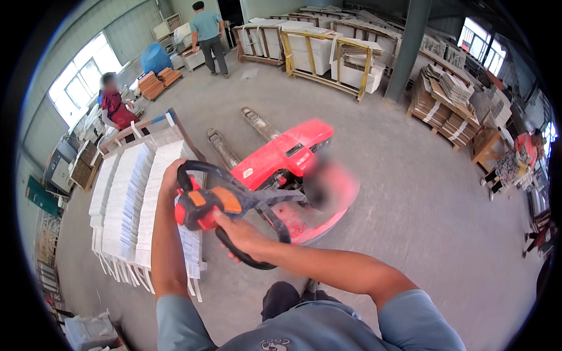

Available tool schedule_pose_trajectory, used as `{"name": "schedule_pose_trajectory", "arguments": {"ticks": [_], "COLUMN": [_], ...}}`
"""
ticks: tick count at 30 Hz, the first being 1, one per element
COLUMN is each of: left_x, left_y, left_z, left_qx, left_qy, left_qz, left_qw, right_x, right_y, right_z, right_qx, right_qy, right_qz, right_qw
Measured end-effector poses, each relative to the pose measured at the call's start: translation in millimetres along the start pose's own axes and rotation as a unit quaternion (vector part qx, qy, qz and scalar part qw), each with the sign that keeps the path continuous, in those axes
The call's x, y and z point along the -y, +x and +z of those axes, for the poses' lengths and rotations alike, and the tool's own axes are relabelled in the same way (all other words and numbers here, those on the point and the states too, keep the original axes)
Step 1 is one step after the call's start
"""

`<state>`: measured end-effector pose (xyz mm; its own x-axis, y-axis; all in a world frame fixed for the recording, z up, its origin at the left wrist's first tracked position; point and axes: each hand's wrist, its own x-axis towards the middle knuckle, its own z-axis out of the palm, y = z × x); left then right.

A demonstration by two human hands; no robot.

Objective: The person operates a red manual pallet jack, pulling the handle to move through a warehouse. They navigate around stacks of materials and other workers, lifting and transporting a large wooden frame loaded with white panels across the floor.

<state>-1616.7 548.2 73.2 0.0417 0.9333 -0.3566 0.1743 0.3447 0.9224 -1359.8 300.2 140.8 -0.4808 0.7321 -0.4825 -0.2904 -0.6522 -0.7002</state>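
Here both hands, left hand (173, 175) & right hand (237, 231), grip the pallet jack handle (225, 202) w/ fingers wrapped.

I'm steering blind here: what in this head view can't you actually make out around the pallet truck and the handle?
- Pallet truck: part of its red base is blurred out, head view.
- Fork tips: nothing shows whether they carry load; they look bare.
- Left hand: fingers curl behind the handle loop, grip hidden.
- Right hand: palm side hidden under the loop.
- Stacked white slabs: the lower end is hidden by the left forearm.
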Motion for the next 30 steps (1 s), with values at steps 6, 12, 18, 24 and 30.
{"name": "schedule_pose_trajectory", "arguments": {"ticks": [6, 12, 18, 24, 30], "left_x": [-30, -26, -55, -81, -95], "left_y": [81, 154, 178, 193, 234], "left_z": [123, 232, 345, 461, 576], "left_qx": [0.058, 0.075, 0.038, -0.007, -0.031], "left_qy": [0.040, -0.004, 0.084, 0.197, 0.230], "left_qz": [0.145, 0.260, 0.299, 0.334, 0.339], "left_qw": [0.987, 0.963, 0.950, 0.922, 0.912], "right_x": [79, 158, 187, 246, 300], "right_y": [-11, -33, -47, -66, -84], "right_z": [-123, -243, -367, -454, -595], "right_qx": [-0.053, -0.130, -0.287, -0.475, -0.456], "right_qy": [-0.051, -0.188, -0.545, -0.534, -0.587], "right_qz": [0.004, 0.050, -0.091, 0.010, -0.083], "right_qw": [0.997, 0.972, 0.783, 0.699, 0.664]}}
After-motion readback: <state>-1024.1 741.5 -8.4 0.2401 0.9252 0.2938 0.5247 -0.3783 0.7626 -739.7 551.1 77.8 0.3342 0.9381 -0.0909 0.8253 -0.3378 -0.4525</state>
